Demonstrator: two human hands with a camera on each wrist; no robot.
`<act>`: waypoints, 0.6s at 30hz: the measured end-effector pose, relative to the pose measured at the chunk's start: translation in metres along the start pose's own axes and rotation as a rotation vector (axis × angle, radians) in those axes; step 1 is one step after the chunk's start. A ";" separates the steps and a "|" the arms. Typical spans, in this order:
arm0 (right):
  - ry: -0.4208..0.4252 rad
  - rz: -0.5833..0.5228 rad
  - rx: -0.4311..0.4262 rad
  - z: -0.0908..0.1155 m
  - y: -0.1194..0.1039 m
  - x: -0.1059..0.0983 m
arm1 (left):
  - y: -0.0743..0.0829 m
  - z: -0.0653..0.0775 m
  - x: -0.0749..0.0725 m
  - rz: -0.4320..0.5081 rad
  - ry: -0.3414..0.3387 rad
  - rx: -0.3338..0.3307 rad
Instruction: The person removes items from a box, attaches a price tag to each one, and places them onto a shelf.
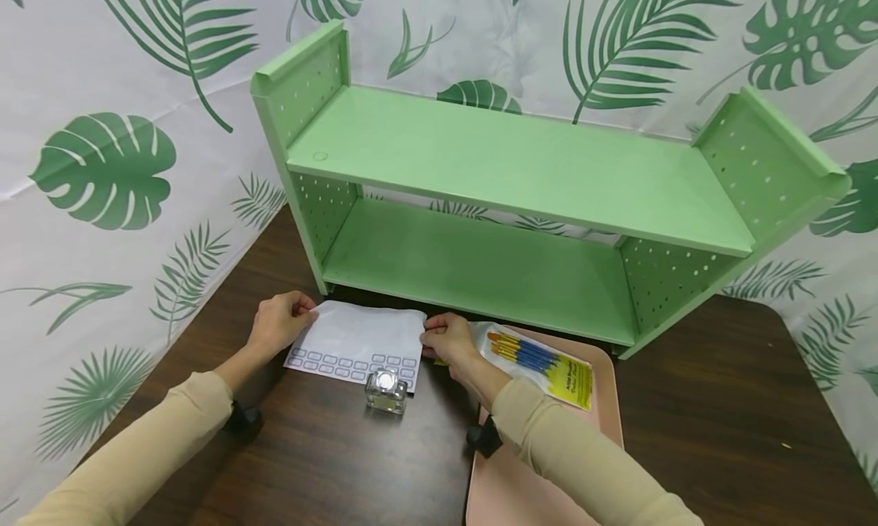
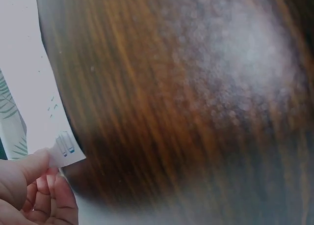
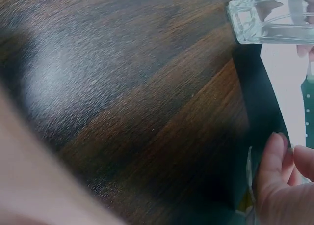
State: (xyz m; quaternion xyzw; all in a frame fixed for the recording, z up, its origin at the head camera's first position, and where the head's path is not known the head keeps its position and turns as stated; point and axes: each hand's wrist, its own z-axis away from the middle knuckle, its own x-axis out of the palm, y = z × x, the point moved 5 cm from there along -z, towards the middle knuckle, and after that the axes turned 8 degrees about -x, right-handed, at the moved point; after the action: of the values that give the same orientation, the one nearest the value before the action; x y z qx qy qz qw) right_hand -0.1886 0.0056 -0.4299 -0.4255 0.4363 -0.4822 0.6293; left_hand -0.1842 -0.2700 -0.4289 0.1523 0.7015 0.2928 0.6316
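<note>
A white paper sheet (image 1: 370, 329), with rows of small printed boxes along its near side, spans the space between both hands. My left hand (image 1: 277, 324) pinches its left edge between thumb and fingers; the left wrist view shows the thumb lying over a corner of the sheet (image 2: 41, 102). At the right edge, my right hand (image 1: 453, 341) pinches the paper the same way. Close to the near right corner stands a small square clear glass jar (image 1: 386, 392), overlapping the sheet in the head view. The same glass jar (image 3: 274, 18) shows at the top of the right wrist view.
Behind the sheet, a green two-tier metal shelf (image 1: 480, 259) stands on the dark wood table (image 1: 329, 457). To the right, a pink tray (image 1: 528, 480) carries a packet of artist brushes (image 1: 542, 362), partly behind the right forearm. A leaf-patterned cloth (image 1: 103, 282) hangs behind the table.
</note>
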 end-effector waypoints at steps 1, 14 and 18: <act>0.000 -0.002 0.003 0.001 0.000 0.000 | 0.000 0.000 0.000 0.000 -0.005 -0.002; 0.017 0.052 -0.151 0.008 -0.010 -0.012 | 0.014 0.007 -0.014 0.076 0.009 0.064; 0.014 0.028 -0.201 0.011 -0.013 -0.016 | 0.015 0.008 -0.015 0.131 -0.017 0.054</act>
State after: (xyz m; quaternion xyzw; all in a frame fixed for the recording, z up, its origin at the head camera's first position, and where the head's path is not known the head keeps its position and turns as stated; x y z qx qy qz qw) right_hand -0.1835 0.0200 -0.4128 -0.4770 0.4929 -0.4299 0.5871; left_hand -0.1764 -0.2653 -0.4087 0.2173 0.6923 0.3134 0.6126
